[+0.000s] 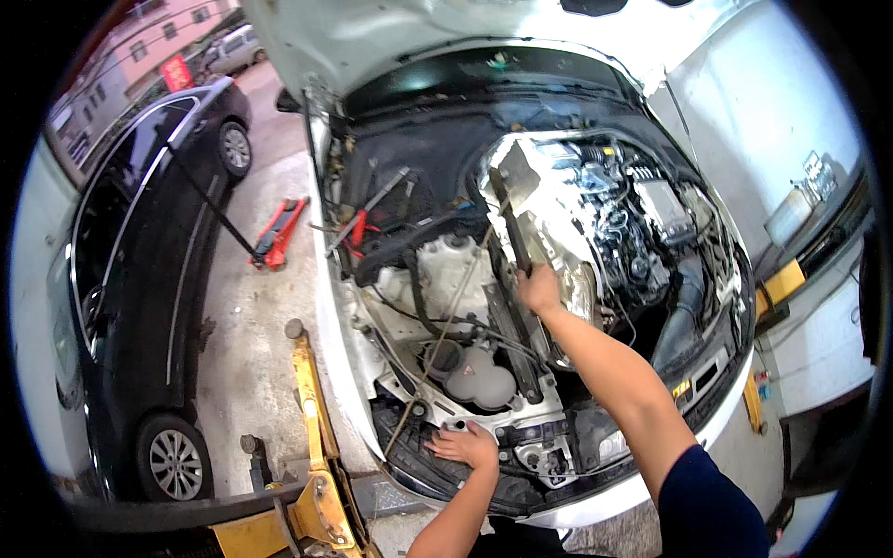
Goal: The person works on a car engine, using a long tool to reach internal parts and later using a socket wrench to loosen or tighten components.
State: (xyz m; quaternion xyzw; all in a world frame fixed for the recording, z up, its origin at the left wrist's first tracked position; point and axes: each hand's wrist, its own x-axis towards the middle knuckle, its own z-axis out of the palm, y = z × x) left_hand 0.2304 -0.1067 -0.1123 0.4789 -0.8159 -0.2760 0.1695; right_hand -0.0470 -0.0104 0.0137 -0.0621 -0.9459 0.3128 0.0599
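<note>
1. Head view: a concrete floor (246, 325) extends beneath the vehicles; a pale wall (744, 102) bounds the right side.
2. White car (339, 372): centred, hood (307, 28) raised, engine bay exposed.
3. Dark car (139, 307): parked alongside, to the left.
4. Engine (623, 228): in the right portion of the bay, next to a silver cover (558, 219).
5. Yellow lift arm (310, 400): on the left, between the two cars.
6. Red floor jack (276, 232): on the floor between the cars, dark handle leaning toward the dark car.
7. Dark bar (510, 219): lengthwise in the middle of the bay, beside the silver cover.
8. Grey reservoir (481, 379): front left of the bay.
9. Right hand (538, 288): clenched around the near end of the dark bar.
10. Left hand (465, 445): released, fingers spread, laid on the bay's front edge, near the reservoir.
</note>
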